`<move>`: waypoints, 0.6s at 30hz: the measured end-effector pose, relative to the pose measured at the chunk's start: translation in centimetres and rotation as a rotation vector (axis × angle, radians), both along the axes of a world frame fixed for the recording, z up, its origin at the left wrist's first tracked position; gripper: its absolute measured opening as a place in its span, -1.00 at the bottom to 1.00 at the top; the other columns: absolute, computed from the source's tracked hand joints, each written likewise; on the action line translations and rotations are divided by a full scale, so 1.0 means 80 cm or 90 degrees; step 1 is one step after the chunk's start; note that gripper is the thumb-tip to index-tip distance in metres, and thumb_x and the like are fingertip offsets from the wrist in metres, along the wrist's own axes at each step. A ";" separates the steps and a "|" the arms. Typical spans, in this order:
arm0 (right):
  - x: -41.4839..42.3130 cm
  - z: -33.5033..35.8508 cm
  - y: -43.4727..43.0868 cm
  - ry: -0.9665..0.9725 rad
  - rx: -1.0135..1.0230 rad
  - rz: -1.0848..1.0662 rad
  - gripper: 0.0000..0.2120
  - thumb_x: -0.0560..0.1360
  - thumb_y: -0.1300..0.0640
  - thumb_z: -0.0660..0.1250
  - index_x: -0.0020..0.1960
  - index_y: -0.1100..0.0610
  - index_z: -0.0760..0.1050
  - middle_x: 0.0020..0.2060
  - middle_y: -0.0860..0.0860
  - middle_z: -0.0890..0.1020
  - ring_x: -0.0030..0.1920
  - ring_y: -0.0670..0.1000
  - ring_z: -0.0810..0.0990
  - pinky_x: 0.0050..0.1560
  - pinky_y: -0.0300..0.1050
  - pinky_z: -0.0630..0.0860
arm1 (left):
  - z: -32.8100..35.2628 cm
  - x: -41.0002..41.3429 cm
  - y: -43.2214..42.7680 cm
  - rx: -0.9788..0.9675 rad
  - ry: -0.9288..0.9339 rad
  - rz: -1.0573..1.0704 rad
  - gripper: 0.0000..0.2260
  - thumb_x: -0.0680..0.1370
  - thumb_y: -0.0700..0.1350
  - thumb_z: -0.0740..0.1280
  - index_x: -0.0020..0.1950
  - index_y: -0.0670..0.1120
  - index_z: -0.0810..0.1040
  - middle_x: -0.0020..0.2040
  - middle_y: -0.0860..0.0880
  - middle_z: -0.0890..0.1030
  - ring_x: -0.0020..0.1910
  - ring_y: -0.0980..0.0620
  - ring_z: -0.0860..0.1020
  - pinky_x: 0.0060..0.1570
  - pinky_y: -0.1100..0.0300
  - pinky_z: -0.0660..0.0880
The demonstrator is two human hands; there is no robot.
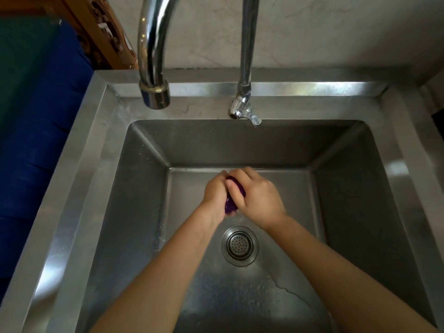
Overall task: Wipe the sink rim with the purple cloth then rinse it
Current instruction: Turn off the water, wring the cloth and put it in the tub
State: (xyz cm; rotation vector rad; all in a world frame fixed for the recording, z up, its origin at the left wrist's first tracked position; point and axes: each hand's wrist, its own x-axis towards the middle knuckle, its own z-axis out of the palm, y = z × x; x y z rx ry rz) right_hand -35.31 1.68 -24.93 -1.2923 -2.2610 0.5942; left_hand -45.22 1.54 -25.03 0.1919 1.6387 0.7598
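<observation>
Purple cloth point(231, 205) | balled up mid-frame, left hand point(214, 195) and right hand point(258, 197) both clamped round it | probably wringing over drain point(239, 245) so drips stay inside

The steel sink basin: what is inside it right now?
Inside the square steel sink basin: a round perforated drain strainer, water streaks, and the left hand and right hand squeezing a purple cloth. The hands hide most of the cloth.

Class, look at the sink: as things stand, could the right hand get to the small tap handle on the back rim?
Probably yes. Nothing stands between the right hand and the tap handle, but that hand is down in the basin wrapped, with the left hand, around the purple cloth, so it must let go.
</observation>
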 end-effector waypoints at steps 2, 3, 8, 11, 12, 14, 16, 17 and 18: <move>0.003 -0.004 0.001 -0.003 0.087 -0.058 -0.64 0.53 -0.01 0.06 -0.20 0.17 0.51 -0.34 0.10 0.59 -0.43 0.17 0.56 -0.52 -0.08 0.46 | 0.000 0.014 0.002 0.022 0.023 0.019 -0.53 0.61 0.12 0.05 -0.40 -0.09 0.40 -0.71 -0.01 0.38 -0.73 0.05 0.33 -0.63 0.38 0.19; 0.005 -0.006 0.002 -0.017 0.108 -0.090 -0.66 0.53 0.02 0.07 -0.26 0.18 0.47 -0.41 0.10 0.57 -0.49 0.16 0.53 -0.57 -0.11 0.40 | -0.003 0.021 0.003 0.034 0.039 0.032 -0.51 0.61 0.13 0.06 -0.43 -0.10 0.40 -0.69 -0.02 0.37 -0.73 0.04 0.32 -0.65 0.37 0.19; 0.012 -0.016 0.012 -0.020 0.078 -0.190 -0.59 0.52 0.03 0.02 -0.36 0.20 0.45 -0.56 0.13 0.54 -0.58 0.18 0.50 -0.55 -0.17 0.30 | -0.016 0.040 -0.001 0.096 0.215 0.006 -0.50 0.60 0.12 0.06 -0.41 -0.11 0.48 -0.39 -0.13 0.53 -0.41 -0.16 0.54 -0.42 0.08 0.50; 0.019 -0.025 0.016 -0.006 -0.062 -0.202 -0.53 0.54 -0.02 -0.04 -0.26 0.22 0.50 -0.42 0.20 0.60 -0.40 0.24 0.57 -0.39 0.00 0.46 | -0.014 0.049 -0.005 0.137 0.282 -0.052 -0.47 0.62 0.11 0.03 -0.36 -0.18 0.52 -0.41 -0.13 0.54 -0.36 -0.16 0.56 -0.32 0.05 0.50; 0.022 -0.027 0.019 -0.001 -0.112 -0.223 -0.54 0.55 -0.03 -0.02 -0.21 0.22 0.52 -0.35 0.22 0.63 -0.31 0.26 0.59 -0.29 0.06 0.51 | -0.016 0.051 -0.005 0.140 0.279 -0.074 -0.47 0.63 0.12 0.02 -0.30 -0.19 0.53 -0.40 -0.13 0.54 -0.39 -0.14 0.56 -0.41 0.11 0.50; 0.030 -0.031 0.025 -0.016 -0.214 -0.276 -0.57 0.57 -0.03 0.01 -0.11 0.21 0.55 -0.20 0.25 0.65 -0.14 0.27 0.60 -0.11 0.08 0.54 | -0.018 0.053 -0.008 0.124 0.197 -0.102 -0.53 0.63 0.15 0.01 -0.05 -0.20 0.52 -0.29 -0.15 0.58 -0.47 -0.06 0.57 -0.57 0.23 0.45; 0.034 -0.030 0.030 -0.055 -0.291 -0.300 -0.56 0.58 -0.07 0.01 0.00 0.21 0.54 -0.08 0.25 0.64 -0.02 0.26 0.59 0.00 0.06 0.53 | -0.020 0.055 -0.012 0.113 0.121 -0.142 -0.58 0.61 0.16 0.02 0.16 -0.13 0.43 -0.11 -0.19 0.62 -0.40 -0.03 0.60 -0.52 0.22 0.49; 0.036 -0.028 0.032 -0.058 -0.319 -0.299 -0.55 0.59 -0.10 0.01 0.03 0.22 0.51 -0.05 0.24 0.64 0.01 0.25 0.59 0.01 0.05 0.52 | -0.021 0.055 -0.015 0.113 0.116 -0.169 -0.60 0.61 0.17 0.03 0.19 -0.09 0.43 -0.05 -0.18 0.63 -0.33 -0.03 0.62 -0.46 0.20 0.51; 0.039 -0.025 0.035 -0.035 -0.350 -0.295 -0.55 0.59 -0.13 0.01 0.03 0.22 0.48 -0.05 0.22 0.63 0.01 0.24 0.58 -0.02 0.01 0.52 | -0.021 0.055 -0.018 0.117 0.123 -0.188 -0.62 0.60 0.16 0.06 0.18 -0.07 0.45 -0.04 -0.17 0.65 -0.29 -0.03 0.62 -0.41 0.18 0.51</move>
